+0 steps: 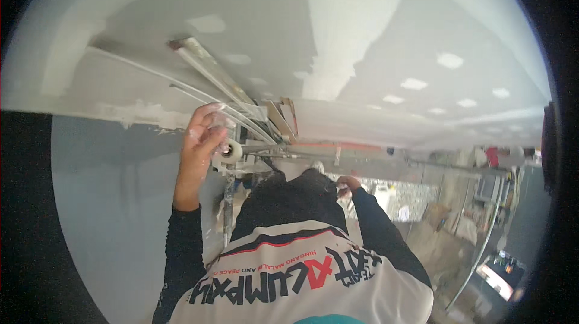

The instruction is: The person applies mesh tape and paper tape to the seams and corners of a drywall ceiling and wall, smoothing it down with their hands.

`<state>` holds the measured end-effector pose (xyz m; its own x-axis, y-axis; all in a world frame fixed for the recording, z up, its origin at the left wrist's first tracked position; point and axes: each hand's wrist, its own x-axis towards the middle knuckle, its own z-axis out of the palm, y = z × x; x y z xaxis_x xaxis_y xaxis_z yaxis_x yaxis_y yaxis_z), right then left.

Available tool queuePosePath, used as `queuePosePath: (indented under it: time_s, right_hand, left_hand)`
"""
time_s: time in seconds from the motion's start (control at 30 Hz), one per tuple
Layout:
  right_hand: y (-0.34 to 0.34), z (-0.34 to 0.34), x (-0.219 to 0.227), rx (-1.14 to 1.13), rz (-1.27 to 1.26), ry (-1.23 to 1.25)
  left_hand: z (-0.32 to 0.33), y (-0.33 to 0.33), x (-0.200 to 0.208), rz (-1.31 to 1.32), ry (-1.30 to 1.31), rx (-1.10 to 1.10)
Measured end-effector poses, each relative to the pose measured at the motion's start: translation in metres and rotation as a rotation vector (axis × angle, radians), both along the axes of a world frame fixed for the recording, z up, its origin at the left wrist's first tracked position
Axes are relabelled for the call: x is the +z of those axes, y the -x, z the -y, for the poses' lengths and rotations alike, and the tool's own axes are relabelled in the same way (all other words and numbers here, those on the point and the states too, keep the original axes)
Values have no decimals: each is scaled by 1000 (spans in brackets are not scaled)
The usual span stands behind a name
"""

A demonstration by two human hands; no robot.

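My left hand (205, 132) is raised in front of the wall, its fingers curled and smeared with white. Whatever lies between those fingers is too blurred to make out. Right beside the thumb is a pale round roll-like thing (231, 151) with a hole in its middle; I cannot tell whether the hand touches it. Close to the fingertips, long thin white strips (247, 124) run at a slant. My right hand (348, 185) is low beside my dark trousers, fingers bent inward, and what they hold, if anything, is hidden.
A grey board surface with white filler patches (449, 60) spans the top. Long boards (211, 71) lean at the upper left beside a blue-grey panel (120, 179). Metal poles (228, 203) stand below. Far down at right are cluttered goods (491, 188) and a bent pale pipe (482, 251).
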<state>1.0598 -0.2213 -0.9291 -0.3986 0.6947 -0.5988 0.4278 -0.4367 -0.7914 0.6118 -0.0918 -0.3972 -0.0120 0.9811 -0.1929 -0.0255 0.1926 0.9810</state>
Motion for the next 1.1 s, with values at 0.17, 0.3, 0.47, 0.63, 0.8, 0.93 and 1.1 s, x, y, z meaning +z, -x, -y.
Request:
queuePosePath:
  time_s: [0.17, 0.3, 0.47, 0.63, 0.8, 0.93, 1.1]
  right_hand:
    - [127, -181, 256, 120, 175, -351]
    - [207, -204, 501, 212, -506, -779]
    - [285, -207, 572, 297, -514, -1142]
    - [324, -226, 615, 381, -497, -1202]
    - [366, -247, 656, 299, -471, -1414]
    - [395, -264, 702, 336, -443, -1638]
    - [466, -283, 721, 386, -286, -1610]
  left_hand:
    - [9, 20, 14, 89, -38, -25]
    - [2, 29, 35, 281, -10, -129]
    - [-6, 55, 53, 396, 33, -136]
    - [20, 111, 56, 422, -28, -26]
    - [62, 158, 55, 285, -121, -164]
    - [95, 196, 97, 32, -304, -51]
    - [96, 231, 165, -396, -118, 219]
